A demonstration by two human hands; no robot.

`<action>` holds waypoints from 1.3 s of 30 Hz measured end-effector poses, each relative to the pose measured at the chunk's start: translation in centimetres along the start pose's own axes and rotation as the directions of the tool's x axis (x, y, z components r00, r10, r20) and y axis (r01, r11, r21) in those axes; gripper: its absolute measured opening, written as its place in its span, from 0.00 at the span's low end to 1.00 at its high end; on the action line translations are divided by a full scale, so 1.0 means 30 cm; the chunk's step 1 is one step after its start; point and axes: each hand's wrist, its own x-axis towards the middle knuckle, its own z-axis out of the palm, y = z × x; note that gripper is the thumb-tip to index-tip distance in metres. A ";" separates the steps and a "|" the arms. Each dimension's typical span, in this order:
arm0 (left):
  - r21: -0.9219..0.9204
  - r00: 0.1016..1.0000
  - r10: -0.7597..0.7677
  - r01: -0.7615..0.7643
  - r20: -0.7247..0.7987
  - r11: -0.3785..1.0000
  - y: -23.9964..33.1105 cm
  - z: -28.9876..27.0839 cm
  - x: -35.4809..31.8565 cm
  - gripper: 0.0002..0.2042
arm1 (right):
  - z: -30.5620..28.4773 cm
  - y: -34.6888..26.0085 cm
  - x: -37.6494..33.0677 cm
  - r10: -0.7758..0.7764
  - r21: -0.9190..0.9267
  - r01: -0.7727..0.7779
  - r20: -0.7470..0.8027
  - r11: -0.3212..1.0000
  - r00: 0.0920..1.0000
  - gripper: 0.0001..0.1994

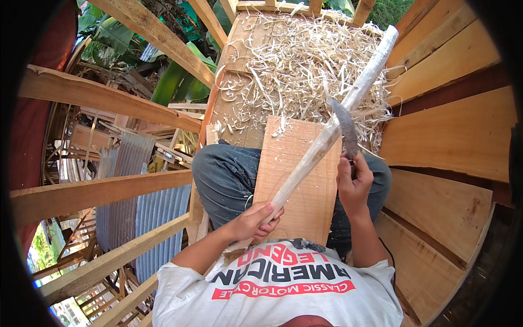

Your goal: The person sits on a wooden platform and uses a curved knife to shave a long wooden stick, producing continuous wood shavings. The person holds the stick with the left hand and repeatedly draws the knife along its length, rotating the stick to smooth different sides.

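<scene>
My left hand (251,222) is wrapped round the near end of a long, pale, peeled wooden stick (308,163). The stick slants up and away to the right, its far end over a heap of shavings. In my right hand (355,182) is the handle of a knife with a curved, dark grey blade (345,124). That blade lies against or just over the stick, past its middle; contact is hard to tell. Beneath the stick, a flat wooden board (318,199) rests across my lap between my bent legs.
Curled wood shavings (294,60) cover much of the plank floor (231,101) ahead. Wide wooden planks (447,136) wall the right side. Spaced wooden rails (109,98) run along the left, with corrugated metal sheets (160,218) and scrap timber below them.
</scene>
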 end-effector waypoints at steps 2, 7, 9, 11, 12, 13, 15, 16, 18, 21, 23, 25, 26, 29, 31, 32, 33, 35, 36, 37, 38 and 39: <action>-0.027 1.000 -0.014 0.013 -0.019 1.000 -0.010 0.002 -0.002 0.22 | -0.020 -0.125 0.045 0.332 0.402 -0.327 0.060 0.855 0.941 0.09; 0.064 0.993 0.067 -0.060 -0.100 0.996 -0.021 -0.015 -0.004 0.22 | -0.096 -0.184 0.017 0.335 0.259 -0.591 0.624 0.764 0.706 0.08; 0.097 0.990 0.103 -0.094 -0.094 0.991 -0.009 -0.019 -0.010 0.22 | -0.103 -0.165 0.014 0.277 0.132 -0.618 0.808 0.775 0.520 0.08; 0.123 0.990 0.109 -0.097 -0.089 0.988 0.004 -0.019 -0.010 0.22 | -0.128 -0.143 0.035 0.320 0.387 -0.606 0.589 0.695 0.742 0.08; 0.134 0.988 0.117 -0.104 -0.097 0.986 0.009 -0.017 -0.015 0.22 | -0.138 -0.134 0.053 0.371 0.548 -0.565 0.431 0.617 0.823 0.09; 0.138 0.988 0.122 -0.109 -0.089 0.984 0.010 -0.014 -0.017 0.22 | -0.141 -0.127 0.055 0.344 0.471 -0.531 0.427 0.705 0.836 0.09; 0.151 0.989 0.130 -0.118 -0.072 0.981 0.013 -0.010 -0.016 0.22 | -0.123 -0.147 0.026 0.262 0.372 -0.585 0.634 0.721 0.727 0.09; 0.175 0.987 0.141 -0.125 -0.082 0.977 0.014 -0.011 -0.019 0.22 | -0.124 -0.156 0.023 0.173 0.287 -0.587 0.778 0.757 0.603 0.09; 0.211 0.982 0.162 -0.140 -0.093 0.967 0.007 -0.005 -0.024 0.22 | -0.140 -0.140 0.041 0.312 0.424 -0.520 0.469 0.741 0.826 0.09; 0.201 0.993 0.103 -0.088 -0.063 0.976 0.034 0.009 -0.027 0.21 | -0.121 -0.168 0.021 0.284 0.415 -0.560 0.560 0.717 0.778 0.09; 0.212 0.990 0.135 -0.123 -0.040 0.969 0.013 0.002 -0.025 0.21 | -0.117 -0.190 0.013 0.166 0.329 -0.524 0.704 0.786 0.691 0.09; 0.205 0.991 0.128 -0.117 -0.040 0.972 0.008 0.008 -0.022 0.21 | -0.143 -0.172 0.052 0.315 0.435 -0.506 0.440 0.745 0.841 0.09; 0.197 0.992 0.108 -0.095 -0.060 0.976 0.016 0.016 -0.028 0.22 | -0.145 -0.165 0.065 0.338 0.472 -0.507 0.399 0.721 0.852 0.09; 0.216 0.987 0.137 -0.117 -0.079 0.969 0.002 0.005 -0.023 0.22 | -0.125 -0.199 0.029 0.297 0.301 -0.553 0.599 0.777 0.743 0.10; 0.227 0.988 0.134 -0.113 -0.081 0.967 0.008 0.007 -0.026 0.22 | -0.164 -0.181 0.064 0.352 0.414 -0.515 0.408 0.751 0.842 0.10; 0.232 0.989 0.116 -0.093 -0.088 0.968 0.029 0.008 -0.032 0.22 | -0.154 -0.182 0.056 0.356 0.378 -0.546 0.466 0.747 0.810 0.10; 0.239 0.989 0.107 -0.080 -0.104 0.968 0.041 0.014 -0.035 0.22 | -0.134 -0.181 0.048 0.351 0.341 -0.573 0.530 0.745 0.772 0.10; 0.218 0.986 0.139 -0.116 -0.094 0.969 0.005 0.007 -0.030 0.22 | -0.123 -0.191 0.038 0.208 0.250 -0.587 0.771 0.770 0.601 0.10; 0.205 0.986 0.146 -0.126 -0.085 0.970 -0.005 0.003 -0.031 0.22 | -0.132 -0.184 0.030 0.225 0.234 -0.538 0.723 0.810 0.653 0.10; 0.211 0.986 0.136 -0.114 -0.096 0.971 -0.002 -0.003 -0.035 0.22 | -0.140 -0.176 0.031 0.233 0.209 -0.482 0.672 0.851 0.703 0.11; 0.217 0.986 0.126 -0.101 -0.107 0.971 0.008 -0.008 -0.039 0.22 | -0.149 -0.177 0.034 0.276 0.204 -0.499 0.633 0.842 0.723 0.11; 0.224 0.986 0.122 -0.094 -0.115 0.970 0.012 -0.009 -0.034 0.22 | -0.163 -0.178 0.042 0.314 0.197 -0.512 0.592 0.836 0.742 0.11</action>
